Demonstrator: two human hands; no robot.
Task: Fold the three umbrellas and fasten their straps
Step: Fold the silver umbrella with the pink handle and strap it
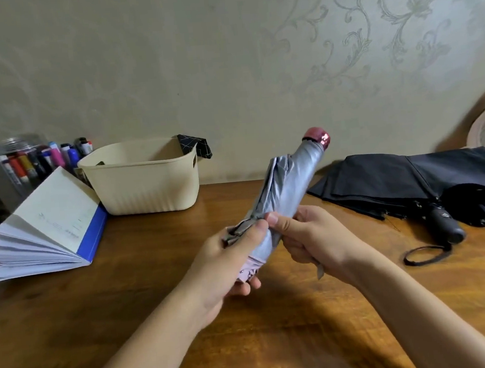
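A wooden bench (278, 342) stands against a pale wall with embossed floral paper. Above its middle the person holds a rolled silver umbrella (287, 185) tilted up and to the right, its pink cap (318, 137) uppermost. The left hand (230, 261) has its grip clenched around the lower end, thumb on a fabric fold; the right hand (313, 236) grasps the canopy just beside it. A black umbrella (429, 185) lies loosely collapsed at the right. A cream basket (144, 180) and an open book (48, 227) stand at the left.

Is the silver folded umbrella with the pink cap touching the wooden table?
Apart. In the head view both hands, left hand and right hand, hold the silver umbrella tilted above the wooden table.
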